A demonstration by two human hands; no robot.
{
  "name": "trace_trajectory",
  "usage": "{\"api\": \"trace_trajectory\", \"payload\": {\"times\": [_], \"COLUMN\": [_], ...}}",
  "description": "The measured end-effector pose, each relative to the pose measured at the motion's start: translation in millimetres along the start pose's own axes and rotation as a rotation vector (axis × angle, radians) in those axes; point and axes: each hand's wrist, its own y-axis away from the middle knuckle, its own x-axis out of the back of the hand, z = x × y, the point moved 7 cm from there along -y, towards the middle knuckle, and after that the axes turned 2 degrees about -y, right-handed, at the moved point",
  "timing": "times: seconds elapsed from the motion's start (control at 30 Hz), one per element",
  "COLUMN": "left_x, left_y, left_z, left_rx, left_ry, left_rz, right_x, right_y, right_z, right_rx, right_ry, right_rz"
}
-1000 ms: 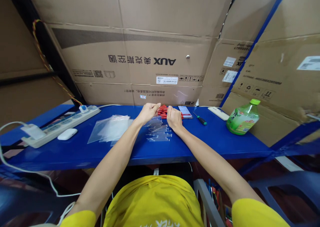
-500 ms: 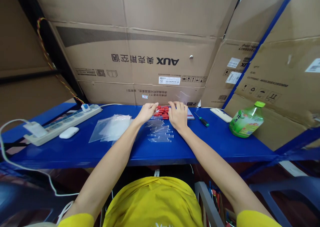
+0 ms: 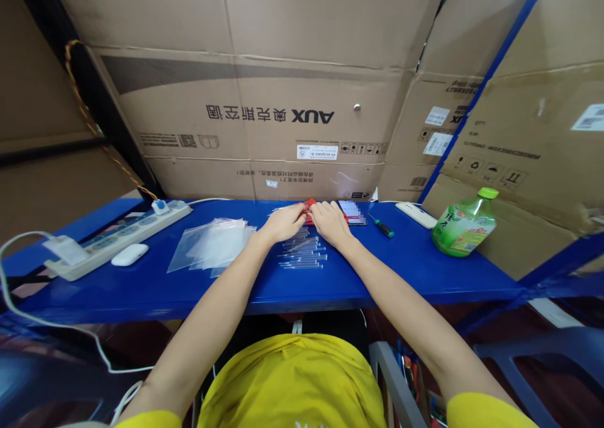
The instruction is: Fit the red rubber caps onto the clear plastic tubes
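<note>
My left hand (image 3: 284, 223) and my right hand (image 3: 331, 221) meet at the far side of the table, over a pile of slim red-handled pieces (image 3: 310, 202). Fingers of both hands are curled inward and closed around red pieces; how many each holds is hidden. Their exact kind is too small to tell. Just in front of the hands, several thin clear or silvery rods (image 3: 304, 255) lie side by side in a loose row. To the left of my left forearm rests a stack of clear plastic bags (image 3: 210, 242).
A phone-like slab (image 3: 352, 213) and a green-and-black screwdriver (image 3: 384, 228) lie at right, near a white device (image 3: 416, 214) and a green bottle (image 3: 465, 223). Leftward are a power strip (image 3: 127, 233) and white earphone case (image 3: 129, 255). Cardboard (image 3: 302, 88) walls the back.
Both hands have drawn together over the red-handled pieces, my left moving right and my right closing its fingers. They cover more of the pile, and more of the phone-like slab shows.
</note>
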Motion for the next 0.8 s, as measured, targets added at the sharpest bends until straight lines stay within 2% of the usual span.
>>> {"api": "trace_trajectory", "payload": {"times": [0.17,0.4,0.5,0.6,0.7,0.8], "left_x": [-5.6,-8.6,-14.2,-20.3,-23.3,-22.5], "left_y": [1.6,-0.1,-5.3,-11.0,-13.8,-12.9], "left_z": [7.0,7.7,7.3,8.9,16.5,25.0], "left_rx": [-0.026,-0.024,-0.012,0.008,0.008,0.027], "left_ry": [-0.135,-0.075,0.051,0.273,0.474,0.584], "left_rz": [-0.025,-0.008,0.021,0.049,0.046,0.029], "right_x": [2.3,9.2,9.2,13.8,22.4,29.2], "right_y": [0.3,0.7,1.5,4.4,8.4,12.4], "right_z": [-5.8,-7.2,-3.1,2.5,6.6,8.3], "right_rx": [0.039,0.023,-0.041,-0.089,-0.079,-0.039], "right_ry": [0.013,-0.001,0.006,0.036,0.063,0.068], "right_rz": [0.003,0.032,0.071,0.146,0.236,0.316]}}
